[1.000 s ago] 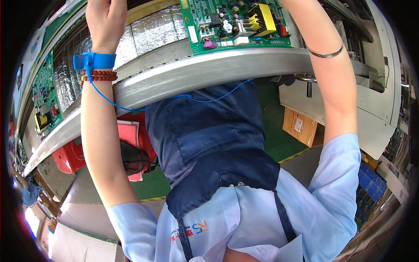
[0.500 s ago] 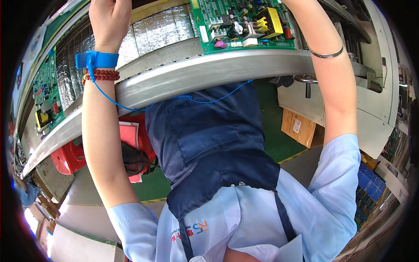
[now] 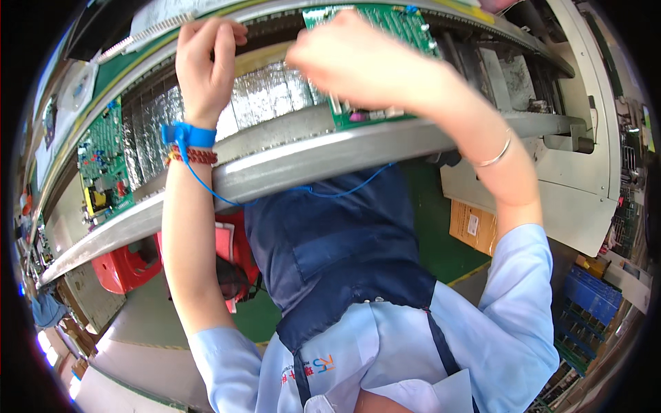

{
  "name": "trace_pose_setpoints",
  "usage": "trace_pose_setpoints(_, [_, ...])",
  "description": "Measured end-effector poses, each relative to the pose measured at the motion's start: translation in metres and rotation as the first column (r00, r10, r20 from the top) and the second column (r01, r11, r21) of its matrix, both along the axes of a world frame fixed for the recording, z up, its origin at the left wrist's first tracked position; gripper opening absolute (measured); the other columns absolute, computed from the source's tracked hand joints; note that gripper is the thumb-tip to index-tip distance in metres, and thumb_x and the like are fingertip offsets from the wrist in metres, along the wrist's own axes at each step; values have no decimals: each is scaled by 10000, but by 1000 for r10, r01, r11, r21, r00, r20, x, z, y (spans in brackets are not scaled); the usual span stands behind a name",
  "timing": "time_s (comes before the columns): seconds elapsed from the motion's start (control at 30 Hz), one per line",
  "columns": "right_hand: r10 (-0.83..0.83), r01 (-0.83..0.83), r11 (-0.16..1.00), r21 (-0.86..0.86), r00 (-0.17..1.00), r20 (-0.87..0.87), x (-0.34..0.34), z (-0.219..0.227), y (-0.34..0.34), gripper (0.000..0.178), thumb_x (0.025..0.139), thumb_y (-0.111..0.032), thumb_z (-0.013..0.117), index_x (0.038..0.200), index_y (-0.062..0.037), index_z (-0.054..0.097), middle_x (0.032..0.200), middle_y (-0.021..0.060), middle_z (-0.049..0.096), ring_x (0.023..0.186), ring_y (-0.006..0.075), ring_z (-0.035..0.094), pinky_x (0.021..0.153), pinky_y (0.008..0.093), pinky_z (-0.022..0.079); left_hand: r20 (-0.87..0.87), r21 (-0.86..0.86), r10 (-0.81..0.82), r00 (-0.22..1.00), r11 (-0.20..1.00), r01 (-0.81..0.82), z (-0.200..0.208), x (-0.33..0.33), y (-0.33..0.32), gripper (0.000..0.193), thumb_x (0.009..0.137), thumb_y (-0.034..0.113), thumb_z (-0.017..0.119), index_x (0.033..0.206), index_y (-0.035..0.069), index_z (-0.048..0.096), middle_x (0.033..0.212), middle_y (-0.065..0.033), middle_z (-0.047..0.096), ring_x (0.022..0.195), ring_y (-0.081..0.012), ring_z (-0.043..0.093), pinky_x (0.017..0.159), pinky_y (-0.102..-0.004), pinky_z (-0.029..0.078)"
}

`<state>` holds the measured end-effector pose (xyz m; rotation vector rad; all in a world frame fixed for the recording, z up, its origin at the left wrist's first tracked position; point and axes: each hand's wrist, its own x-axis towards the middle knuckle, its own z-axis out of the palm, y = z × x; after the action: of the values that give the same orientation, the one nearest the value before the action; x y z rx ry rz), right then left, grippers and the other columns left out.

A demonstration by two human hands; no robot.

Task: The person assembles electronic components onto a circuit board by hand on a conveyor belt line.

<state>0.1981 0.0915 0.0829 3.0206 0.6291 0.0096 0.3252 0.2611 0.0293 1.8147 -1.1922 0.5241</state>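
My left hand [image 3: 205, 65] is raised over the far part of the conveyor, fingers curled toward the right; whatever they hold, if anything, is hidden. A blue wrist strap [image 3: 193, 135] with a coiled cord and red beads circle that wrist. My right hand [image 3: 337, 58], smeared by motion, crosses above a green circuit board [image 3: 392, 24], its fingers drawn together and pointing left. I cannot make out anything in them. The hand and forearm cover most of the board's components. A silvery foil-like surface [image 3: 265, 93] lies between my hands.
A metal rail [image 3: 289, 155] runs along the conveyor's near side. Another populated circuit board [image 3: 103, 162] lies to the left. Beneath the rail are a red stool [image 3: 127, 265] and a cardboard box [image 3: 471, 224]. A pale machine housing [image 3: 571, 186] stands at right.
My right hand has swung left across the circuit board, now covering its components. My left hand has come down into fuller view, its fingers now showing. The whole view has shifted slightly.
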Motion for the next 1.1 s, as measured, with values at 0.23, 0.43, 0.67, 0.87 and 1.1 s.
trace_pose_setpoints(0.23, [-60,54,996,68,994,92,-23,-23,28,96,747,-116,551,805,-52,593,737,72,620,772,227,628,781,353,426,-100,17,14,995,1000,-12,6,-8,-3,190,870,92,486,784,19,639,718,-72,622,800,-249,505,736,-345,423])
trace_pose_setpoints(0.43, [-102,109,992,-61,989,106,-21,-27,40,119,749,-137,541,822,-60,594,765,52,620,789,189,606,789,323,394,-156,-6,27,987,1000,-28,4,-2,4,184,864,83,487,770,11,628,706,-88,582,785,-257,510,702,-348,419])
trace_pose_setpoints(0.67, [-154,161,981,-107,985,78,-28,-25,28,125,737,-124,563,840,-57,586,774,53,598,803,190,589,812,320,380,-176,11,17,984,1000,-15,3,1,10,188,873,90,482,776,5,619,726,-104,569,797,-261,510,694,-349,420])
trace_pose_setpoints(0.87, [-249,255,965,-56,964,98,-42,-22,4,128,733,-92,565,850,-41,572,785,73,588,774,211,591,793,325,381,-190,2,7,982,1000,-6,4,0,13,200,875,108,475,772,3,610,727,-105,563,807,-258,507,695,-353,418])
trace_pose_setpoints(1.1, [-382,387,921,-35,918,105,-60,-20,-33,117,747,-92,572,853,-43,572,781,83,593,787,232,597,789,345,380,-196,26,26,980,999,-21,9,-1,15,209,872,117,468,766,3,607,747,-110,571,819,-269,503,727,-360,408])
